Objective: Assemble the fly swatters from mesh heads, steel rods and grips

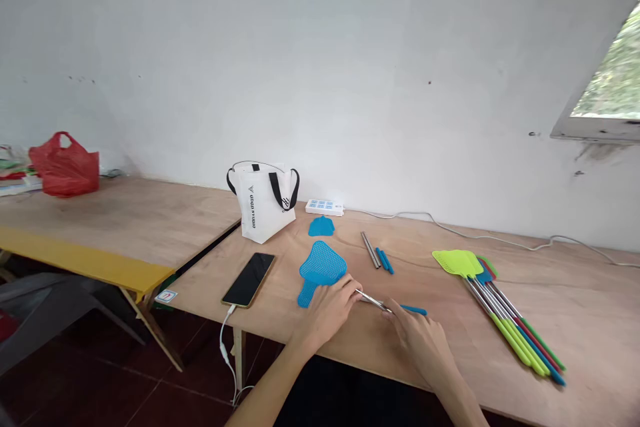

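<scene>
My left hand [334,303] pinches one end of a shiny metal rod [371,299] low over the table. My right hand [417,333] grips the same rod farther right. Beyond its fingers a blue handle [414,310] sticks out; whether it is joined to the rod is hidden. Just past my left hand lies a blue perforated fly swatter head [323,261], with a second blue perforated piece [305,295] beneath its lower edge. Farther back lie another blue swatter head [321,225], metal tubes [370,250] and short blue handles [385,261].
Several fly swatters [515,317] with green, blue and red parts lie together on the right. To the left are a phone [249,280] on a white cable and a white bag [263,207]. A power strip [325,207] stands near the wall, its cord running right.
</scene>
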### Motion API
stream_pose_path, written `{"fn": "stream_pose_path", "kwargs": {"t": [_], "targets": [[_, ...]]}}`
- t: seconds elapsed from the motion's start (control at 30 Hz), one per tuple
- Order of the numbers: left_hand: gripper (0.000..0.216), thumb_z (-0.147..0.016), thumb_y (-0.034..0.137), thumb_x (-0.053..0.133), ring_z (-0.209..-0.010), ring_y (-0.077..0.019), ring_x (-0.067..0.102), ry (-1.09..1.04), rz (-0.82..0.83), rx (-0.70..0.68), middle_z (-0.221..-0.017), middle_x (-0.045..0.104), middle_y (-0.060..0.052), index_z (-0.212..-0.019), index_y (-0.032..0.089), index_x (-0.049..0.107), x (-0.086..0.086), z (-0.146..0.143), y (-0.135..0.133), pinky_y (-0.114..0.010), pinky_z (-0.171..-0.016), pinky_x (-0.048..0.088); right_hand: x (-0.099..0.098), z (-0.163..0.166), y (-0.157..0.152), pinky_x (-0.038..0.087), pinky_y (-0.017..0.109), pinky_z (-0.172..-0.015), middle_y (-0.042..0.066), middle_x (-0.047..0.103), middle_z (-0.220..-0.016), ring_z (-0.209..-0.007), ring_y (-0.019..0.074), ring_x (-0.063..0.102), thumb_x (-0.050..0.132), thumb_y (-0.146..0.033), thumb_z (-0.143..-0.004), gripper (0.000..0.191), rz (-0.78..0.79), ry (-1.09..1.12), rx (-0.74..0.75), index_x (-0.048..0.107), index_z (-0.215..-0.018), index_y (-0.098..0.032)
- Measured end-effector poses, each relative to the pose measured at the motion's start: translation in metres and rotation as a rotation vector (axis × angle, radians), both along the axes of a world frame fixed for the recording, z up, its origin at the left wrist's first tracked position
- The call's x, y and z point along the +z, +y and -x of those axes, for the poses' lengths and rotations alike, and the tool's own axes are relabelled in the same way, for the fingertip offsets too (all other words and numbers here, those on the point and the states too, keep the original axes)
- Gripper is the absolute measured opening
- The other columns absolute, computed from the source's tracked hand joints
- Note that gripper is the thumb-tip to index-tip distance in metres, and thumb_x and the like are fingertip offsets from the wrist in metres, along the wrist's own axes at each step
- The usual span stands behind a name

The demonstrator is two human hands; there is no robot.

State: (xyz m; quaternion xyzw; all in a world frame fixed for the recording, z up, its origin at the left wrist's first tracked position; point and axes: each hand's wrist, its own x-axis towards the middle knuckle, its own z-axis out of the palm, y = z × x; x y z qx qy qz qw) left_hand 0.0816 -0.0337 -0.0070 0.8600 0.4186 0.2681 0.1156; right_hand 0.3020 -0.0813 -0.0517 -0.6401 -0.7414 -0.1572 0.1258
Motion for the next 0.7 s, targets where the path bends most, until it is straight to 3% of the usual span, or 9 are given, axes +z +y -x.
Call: {"fn": "stream_pose_path", "kwargs": {"t": [0.17, 0.23, 0.3, 0.43, 0.6, 0.7], "targets": [[0.033, -0.105, 0.017, 0.035, -0.088, -0.0136, 0.065, -0.185, 0.066, -0.124, -0.127, 0.061, -0.004, -0.122, 0.026, 0.061, -0.005, -0.009, -0.005, -0.024, -0.074, 0.050, 0.013, -0.009, -0.005, 0.024, 0.025, -0.048, 0.003, 0.073, -0.079, -0.066, 0.0168, 0.070, 0.040, -0.038, -0.105, 0.032, -0.084, 0.042, -0.035, 0.069, -0.097, -0.029], [0.033, -0.104, 0.018, 0.037, -0.098, -0.0150, 0.065, -0.290, 0.043, -0.237, -0.136, 0.057, -0.006, -0.124, 0.026, 0.062, -0.004, -0.011, -0.009, -0.025, -0.085, 0.052, 0.016, -0.013, -0.005, 0.025, 0.025, -0.047, 0.004, 0.072, -0.078, -0.069, 0.0162, 0.069, 0.031, -0.041, -0.107, 0.044, -0.149, 0.106, -0.021, 0.071, -0.095, -0.028], [0.027, -0.105, 0.028, 0.043, -0.107, -0.0180, 0.063, -0.387, 0.033, -0.311, -0.131, 0.061, -0.007, -0.117, 0.024, 0.066, -0.004, -0.012, -0.012, -0.027, -0.091, 0.051, 0.018, -0.018, -0.004, 0.027, 0.025, -0.048, 0.004, 0.070, -0.076, -0.069, 0.0161, 0.067, 0.025, -0.046, -0.108, 0.053, -0.193, 0.175, 0.001, 0.072, -0.091, -0.027], [0.040, -0.104, 0.047, 0.047, -0.078, -0.0155, 0.064, -0.472, 0.286, -0.296, -0.085, 0.068, -0.005, -0.093, 0.018, 0.072, -0.006, -0.016, -0.012, -0.023, -0.068, 0.050, 0.019, -0.022, -0.003, 0.032, 0.025, -0.052, 0.005, 0.071, -0.078, -0.063, 0.0161, 0.064, 0.026, -0.052, -0.107, 0.056, -0.206, 0.277, 0.055, 0.073, -0.090, -0.026], [0.053, -0.098, 0.062, 0.049, -0.062, -0.0123, 0.060, -0.796, 0.574, -0.274, -0.084, 0.063, -0.004, -0.111, 0.014, 0.067, -0.020, -0.026, -0.004, -0.021, -0.051, 0.046, 0.022, -0.009, -0.007, 0.039, 0.024, -0.058, 0.004, 0.075, -0.083, -0.073, 0.0177, 0.070, 0.030, -0.050, -0.107, 0.051, -0.146, 0.319, 0.204, 0.073, -0.092, -0.028], [0.056, -0.094, 0.065, 0.053, -0.056, -0.0112, 0.055, -0.972, 0.582, -0.250, -0.071, 0.055, -0.001, -0.099, 0.012, 0.069, -0.023, -0.030, -0.004, -0.020, -0.047, 0.045, 0.024, 0.003, -0.009, 0.040, 0.023, -0.058, 0.002, 0.077, -0.084, -0.073, 0.0165, 0.072, 0.029, -0.048, -0.108, 0.049, -0.123, 0.344, 0.258, 0.073, -0.099, -0.029]]}}
